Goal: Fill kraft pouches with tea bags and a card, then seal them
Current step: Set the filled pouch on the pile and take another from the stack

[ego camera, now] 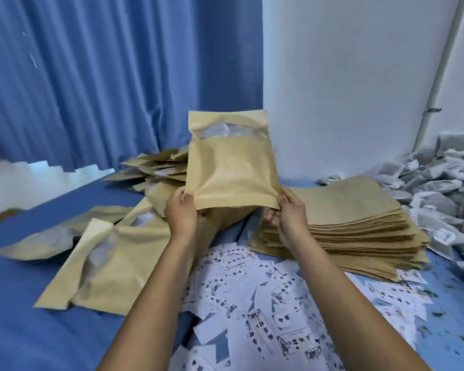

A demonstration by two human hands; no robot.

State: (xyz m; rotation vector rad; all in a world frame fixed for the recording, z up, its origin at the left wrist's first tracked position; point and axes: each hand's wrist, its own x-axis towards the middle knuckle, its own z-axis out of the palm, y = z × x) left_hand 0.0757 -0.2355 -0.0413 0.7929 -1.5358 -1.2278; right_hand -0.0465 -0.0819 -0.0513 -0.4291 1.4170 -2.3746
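Scattered cards [252, 303] lie nearest on the bed [24, 330]; beyond, a kraft pouch [231, 167] is pinched upright at its lower corners by left hand [181, 210] and right hand [288, 212], best sealed by pressing evenly along the edge.

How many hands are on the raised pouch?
2. The left hand grips the pouch at its lower left corner, and the right hand grips its lower right corner. Fingers behind the pouch are partly hidden.
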